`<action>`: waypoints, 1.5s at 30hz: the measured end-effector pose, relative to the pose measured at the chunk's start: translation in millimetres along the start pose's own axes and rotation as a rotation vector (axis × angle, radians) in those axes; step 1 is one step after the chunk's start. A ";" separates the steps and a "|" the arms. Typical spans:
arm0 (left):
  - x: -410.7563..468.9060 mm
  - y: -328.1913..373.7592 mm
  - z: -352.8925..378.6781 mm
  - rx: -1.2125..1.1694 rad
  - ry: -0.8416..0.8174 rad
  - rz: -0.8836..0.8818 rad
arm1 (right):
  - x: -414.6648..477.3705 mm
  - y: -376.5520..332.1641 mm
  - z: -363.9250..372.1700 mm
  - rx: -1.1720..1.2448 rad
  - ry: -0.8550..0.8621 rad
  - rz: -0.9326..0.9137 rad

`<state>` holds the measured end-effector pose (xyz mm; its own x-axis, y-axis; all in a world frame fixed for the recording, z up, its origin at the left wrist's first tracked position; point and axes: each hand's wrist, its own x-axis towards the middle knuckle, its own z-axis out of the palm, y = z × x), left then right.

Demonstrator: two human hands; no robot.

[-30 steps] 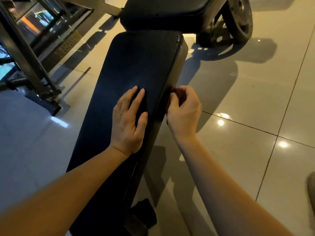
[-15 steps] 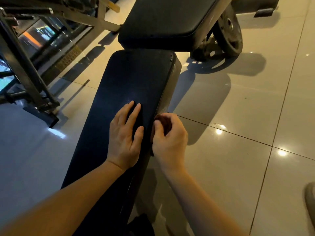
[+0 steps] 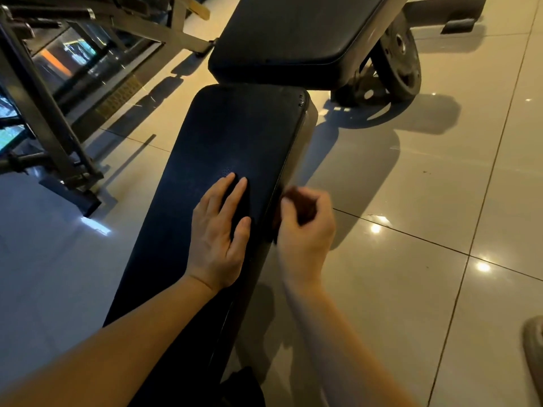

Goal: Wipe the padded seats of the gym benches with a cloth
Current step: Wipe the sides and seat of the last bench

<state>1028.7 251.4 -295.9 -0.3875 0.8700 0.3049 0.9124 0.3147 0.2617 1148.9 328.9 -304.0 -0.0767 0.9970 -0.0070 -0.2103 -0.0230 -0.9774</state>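
**Head view (only view).** L = left hand [image 3: 217,236]; R = right hand [image 3: 305,230].

L lies palm-down on the long pad [image 3: 235,136] of the bench, close to its right edge, approx. mid-length. Fingers are straight and slightly spread, gripping nothing. A darker patch shows betw. index finger and thumb; cloth or shadow, cannot tell.

R sits just off that same right edge, motion-blurred. Its fingers curl round a dark reddish-brown wad, prob. the cloth [image 3: 299,205], held against the pad's side wall.

**Step in hand (judged).** R is wiping the right side/seam of the long pad while L braces on top. The top face is matte w/ no visible streaks, so progress cannot be read.

**Next move (judged).** It prob. calls for running the cloth along the right edge toward the far right corner, then across the top. L would have to lift or slide to free the area beneath it. The second pad [image 3: 293,33], just beyond the long pad's far end, also falls under the task.

**Surface & room.** The pad is black textured vinyl w/ a piped seam. The floor tiles [image 3: 411,201] are glossy beige w/ lamp glints. A weight plate [image 3: 396,54] stands by the second pad's right side. A steel rack frame [image 3: 44,113] and a glass pane [image 3: 67,57] are at left. Light is dim and warm.
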 end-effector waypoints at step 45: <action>70.4 43.7 13.2 -0.018 0.066 0.001 | 151.1 -32.2 9.3 -0.444 -0.145 -0.398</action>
<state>1043.0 331.3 -275.1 -0.3949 0.8431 0.3650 0.9106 0.3065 0.2772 1135.0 479.7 -271.6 -0.2138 0.9020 0.3750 0.1734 0.4129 -0.8941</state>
